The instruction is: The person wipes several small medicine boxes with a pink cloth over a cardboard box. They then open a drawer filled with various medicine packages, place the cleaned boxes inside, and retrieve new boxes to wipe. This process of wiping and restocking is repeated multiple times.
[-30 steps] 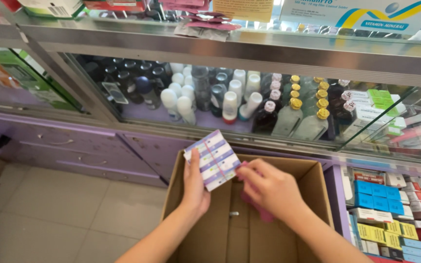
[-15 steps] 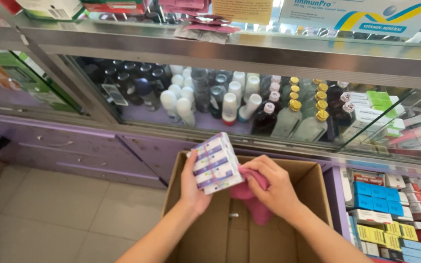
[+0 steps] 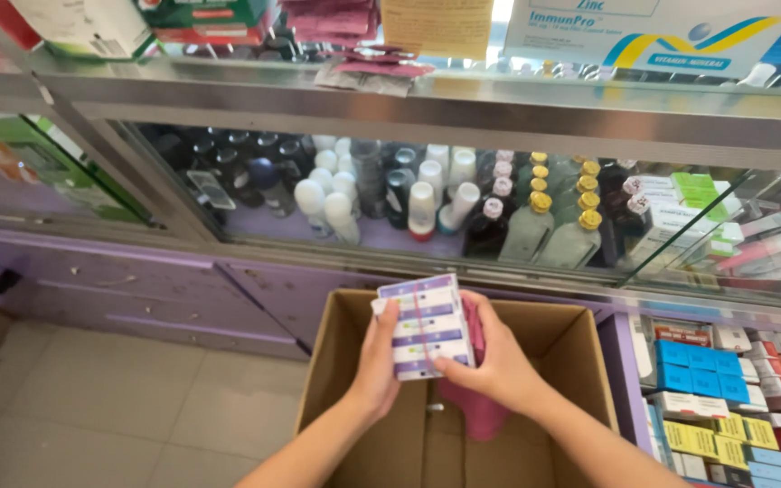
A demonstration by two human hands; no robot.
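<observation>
Both hands now hold a banded stack of small white-and-purple boxes (image 3: 425, 327) upright over the open cardboard box (image 3: 336, 361), where a second ago the same stack lay tilted on a slant, gripped mostly from the left. The left hand (image 3: 378, 361) has its fingers pressed flat along the stack's left side, thumb up near the top corner; the right hand (image 3: 499, 361) has moved in from the side and curls round the right edge, thumb pinching the lower front face and the other fingers tucked behind. So the stack has been squared up and brought to the middle of the carton's mouth, held level between two palms rather than dangling from one, which I take as a steadier grip for handling it. Just behind the right hand a pink packet (image 3: 479, 411) hangs down into the carton; whether the right hand holds it too or it merely rests there cannot be told, since the hand covers its top. The carton's floor is only partly seen between the forearms. Beyond the carton's far rim stands a glass display case (image 3: 390, 117) with dark and white bottles (image 3: 427, 194); reflections blur its right end, and the boxes on its top shelf are cut off by the frame.
</observation>
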